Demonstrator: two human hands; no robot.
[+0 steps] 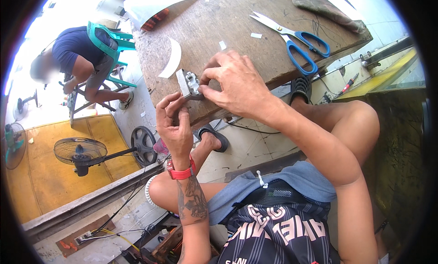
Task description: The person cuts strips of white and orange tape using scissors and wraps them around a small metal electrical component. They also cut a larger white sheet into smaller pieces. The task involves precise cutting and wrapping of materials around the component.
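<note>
A small grey metal piece, with a flat plate side and rounded lobes, sits at the near left edge of the wooden table. My right hand reaches in from the right, thumb and forefinger pinched on the lobed side. From below, my left hand has its curled fingertips against the piece's lower end; its thumb is bent close to them. Fingers partly hide the piece's underside. Beyond it lies a curved white strip. Blue-handled scissors rest farther right, blades pointing away.
Small white scraps dot the wooden table. A dark cloth lies at its far right corner. A white sheet covers the far left. On the left are a standing fan and a person seated on a green chair.
</note>
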